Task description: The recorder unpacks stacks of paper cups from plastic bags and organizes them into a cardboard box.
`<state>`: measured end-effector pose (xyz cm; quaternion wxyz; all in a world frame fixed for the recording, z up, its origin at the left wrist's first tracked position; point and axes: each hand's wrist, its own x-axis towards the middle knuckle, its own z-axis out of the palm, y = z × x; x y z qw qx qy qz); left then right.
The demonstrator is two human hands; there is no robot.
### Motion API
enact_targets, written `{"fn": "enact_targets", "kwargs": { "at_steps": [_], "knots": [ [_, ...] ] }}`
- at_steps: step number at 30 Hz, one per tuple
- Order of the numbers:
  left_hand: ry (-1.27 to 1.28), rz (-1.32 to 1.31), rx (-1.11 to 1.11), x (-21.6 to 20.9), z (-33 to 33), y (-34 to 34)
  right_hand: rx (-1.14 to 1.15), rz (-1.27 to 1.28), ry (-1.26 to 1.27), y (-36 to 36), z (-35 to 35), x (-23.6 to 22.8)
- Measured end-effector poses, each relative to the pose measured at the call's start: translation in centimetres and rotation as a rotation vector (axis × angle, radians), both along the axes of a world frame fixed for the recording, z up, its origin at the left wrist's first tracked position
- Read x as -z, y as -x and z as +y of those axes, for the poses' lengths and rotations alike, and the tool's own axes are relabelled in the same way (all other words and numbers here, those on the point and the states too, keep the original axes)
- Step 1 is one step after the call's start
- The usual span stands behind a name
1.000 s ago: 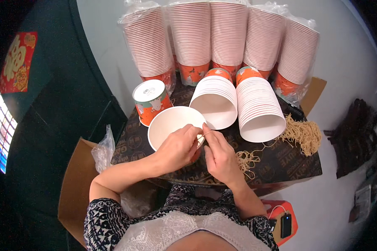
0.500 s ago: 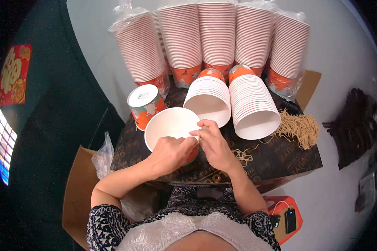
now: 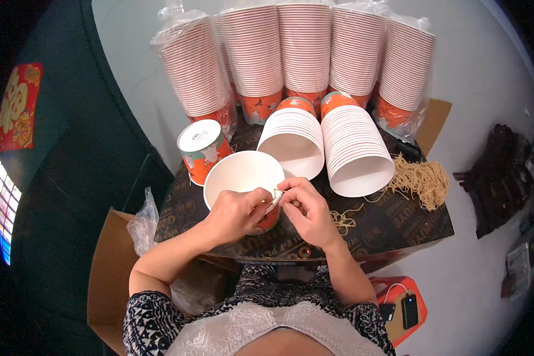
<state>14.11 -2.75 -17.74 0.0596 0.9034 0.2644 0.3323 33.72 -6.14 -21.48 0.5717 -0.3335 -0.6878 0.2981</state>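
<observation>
An orange-printed paper bucket (image 3: pixel 237 172) with a white inside stands in front of me, its open mouth tilted up. My left hand (image 3: pixel 234 216) is closed at its near right rim, fingertips pinched on a thin pale cord (image 3: pixel 277 193). My right hand (image 3: pixel 307 210) faces it from the other side of the rim, thumb and fingers also pinched on the cord. My fingers partly hide the cord, and I cannot make out whether it passes through the wall. Behind the bucket, to the left, another one (image 3: pixel 202 139) stands upside down.
Two nested stacks of buckets, one (image 3: pixel 291 151) shorter and one (image 3: pixel 359 160) longer, lie with mouths toward me. Tall plastic-wrapped stacks (image 3: pixel 305 50) line the back. A bundle of tan cords (image 3: pixel 421 181) and loose strands (image 3: pixel 342 221) lie right on the dark table (image 3: pixel 397 228). A cardboard box (image 3: pixel 110 267) stands left.
My fingertips have drawn slightly apart at the rim, and a bit of cord now shows between them. My right hand has shifted slightly down and right. The bucket stays nearly in place.
</observation>
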Motion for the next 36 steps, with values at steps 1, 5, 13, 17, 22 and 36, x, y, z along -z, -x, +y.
{"fn": "enact_targets", "kwargs": {
  "at_steps": [1, 5, 13, 17, 22, 36],
  "knots": [
    [0.000, -0.001, 0.002, 0.0, 0.0, 0.0, -0.007, -0.019, 0.024, -0.1, -0.2, 0.0],
    [-0.020, -0.011, 0.033, 0.1, 0.3, -0.2, 0.121, -0.069, -0.140, 0.2, 0.4, 0.7],
    [0.012, -0.012, 0.061, -0.4, 0.1, -0.4, 0.133, -0.076, -0.095, 0.7, 0.2, 0.7],
    [0.023, 0.012, 0.063, -0.3, 0.4, -0.3, 0.192, -0.118, -0.115, 1.1, -0.5, 1.0],
    [0.191, 0.004, 0.045, -0.5, 0.4, -0.1, 0.374, -0.248, -0.307, 1.5, -1.7, 2.0],
    [0.415, -0.085, -0.061, -0.4, 1.2, -0.5, 0.472, -0.430, -0.548, 1.6, -1.7, 3.2]
  ]
}}
